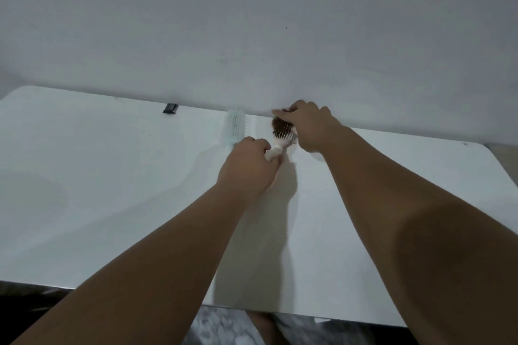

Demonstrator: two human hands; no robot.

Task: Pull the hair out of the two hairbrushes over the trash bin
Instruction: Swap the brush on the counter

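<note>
A white hairbrush (pixel 281 140) with a clump of brown hair (pixel 281 124) in its bristles lies near the far edge of the white table (pixel 112 190). My left hand (pixel 249 168) grips its handle. My right hand (pixel 307 126) reaches over the brush head, and its fingers pinch the hair clump. A pale blue hairbrush (pixel 235 125) lies just left of them on the table, with no hand on it. No trash bin is in view.
A small black clip (pixel 170 108) sits at the table's far edge, to the left. A plain white wall (pixel 252 22) rises right behind the table. Dark floor and patterned cloth show below the near edge.
</note>
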